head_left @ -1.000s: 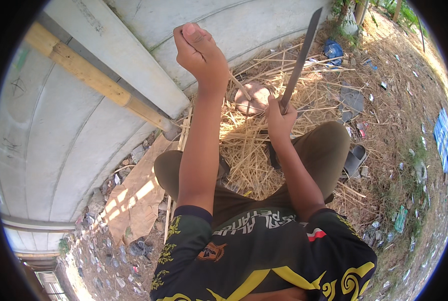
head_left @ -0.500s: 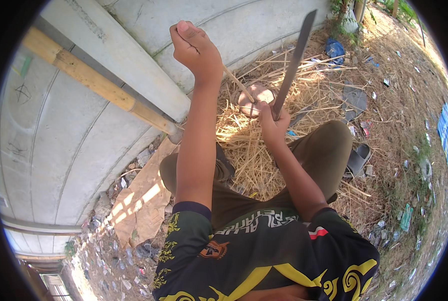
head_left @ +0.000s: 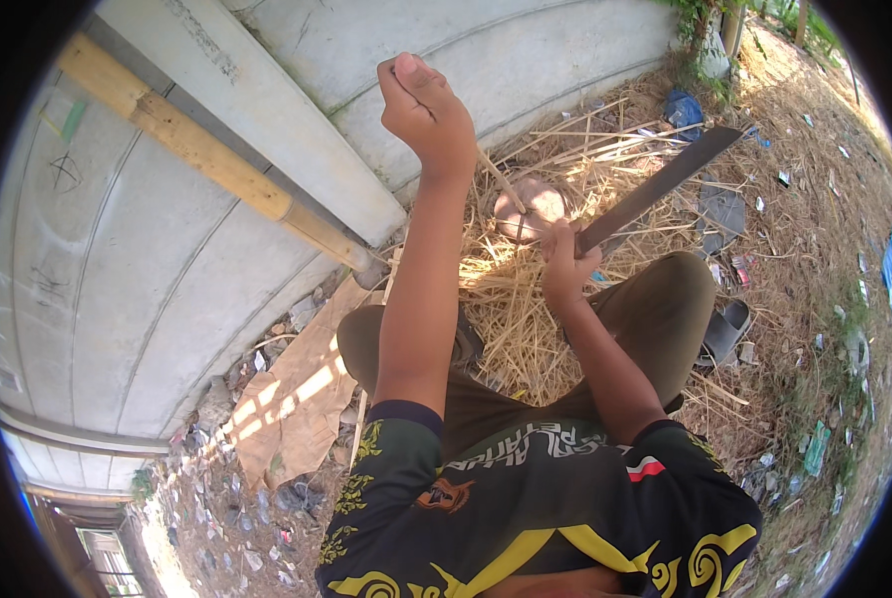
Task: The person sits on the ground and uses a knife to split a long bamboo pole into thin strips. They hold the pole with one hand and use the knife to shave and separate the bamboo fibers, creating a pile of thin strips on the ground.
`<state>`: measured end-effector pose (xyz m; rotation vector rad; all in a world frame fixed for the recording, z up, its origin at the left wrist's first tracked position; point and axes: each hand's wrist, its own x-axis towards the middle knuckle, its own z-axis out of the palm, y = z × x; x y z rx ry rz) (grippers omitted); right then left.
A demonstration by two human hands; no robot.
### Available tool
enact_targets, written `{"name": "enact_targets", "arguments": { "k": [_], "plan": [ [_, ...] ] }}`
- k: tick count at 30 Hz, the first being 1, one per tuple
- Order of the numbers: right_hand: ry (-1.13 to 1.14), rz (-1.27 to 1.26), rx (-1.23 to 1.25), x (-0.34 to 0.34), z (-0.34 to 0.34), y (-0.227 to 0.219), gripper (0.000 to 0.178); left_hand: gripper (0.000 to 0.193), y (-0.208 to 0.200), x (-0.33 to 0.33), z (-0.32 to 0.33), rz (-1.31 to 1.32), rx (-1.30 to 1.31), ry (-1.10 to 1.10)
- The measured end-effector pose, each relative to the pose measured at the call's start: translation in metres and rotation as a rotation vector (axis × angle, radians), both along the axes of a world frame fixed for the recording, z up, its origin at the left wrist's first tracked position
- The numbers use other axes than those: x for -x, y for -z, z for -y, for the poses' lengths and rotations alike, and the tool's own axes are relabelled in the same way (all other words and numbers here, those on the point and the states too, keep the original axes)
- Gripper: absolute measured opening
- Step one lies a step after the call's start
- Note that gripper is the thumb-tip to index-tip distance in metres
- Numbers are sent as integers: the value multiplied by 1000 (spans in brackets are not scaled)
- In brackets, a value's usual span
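Head view: the person sits with knees apart, both hands extended in front. The left hand [head_left: 424,108] is raised near the pale wall [head_left: 535,55], fingers curled in and thumb on top. It is closed on a thin stick [head_left: 498,175], judging by the stick's line; the hand and wrist hide the point of contact and the upper end. The stick slants down to the right, its lower end at a rounded reddish-brown block [head_left: 545,202]; whether it touches the block cannot be told. A dark line marks the block's near face.

The right hand [head_left: 567,265] is closed firmly around the base of a long dark blade [head_left: 660,187]; the handle is hidden in the fist. The blade points up and to the right, to the right of the block and apart from the stick.

The block sits on a bed of loose straw [head_left: 526,349], which extends between the knees. A bamboo pole [head_left: 206,149] slants down along the left, beside a pale concrete beam [head_left: 256,110]. A brown sheet [head_left: 291,439] lies left of the person. A dark sandal [head_left: 728,332] lies beside the right knee. Crumpled blue plastic [head_left: 683,112] lies beyond the straw.
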<state>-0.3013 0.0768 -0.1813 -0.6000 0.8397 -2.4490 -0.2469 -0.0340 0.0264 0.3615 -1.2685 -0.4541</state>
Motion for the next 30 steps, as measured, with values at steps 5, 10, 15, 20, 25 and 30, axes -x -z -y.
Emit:
{"name": "enact_targets", "arguments": {
  "k": [5, 10, 15, 20, 25, 30],
  "plan": [
    [-694, -82, -863, 17, 12, 22, 27, 43, 3, 2, 1, 57, 24, -28],
    [-300, -273, -613, 24, -2, -19, 33, 43, 0, 17, -2, 50, 69, -62],
    [-229, -57, -390, 0, -6, -5, 26, 42, 0, 34, -5, 29, 109, -52],
    [-593, 75, -743, 31, -10, -18, 27, 41, -1, 20, 1, 28, 84, -118],
    [-126, -22, -280, 22, -26, -54, 28, 40, -1, 12, 5, 27, 28, -35],
    [-419, -227, -748, 9, 6, 34, 25, 41, -2, 29, -1, 18, 88, -119]
  ]
}}
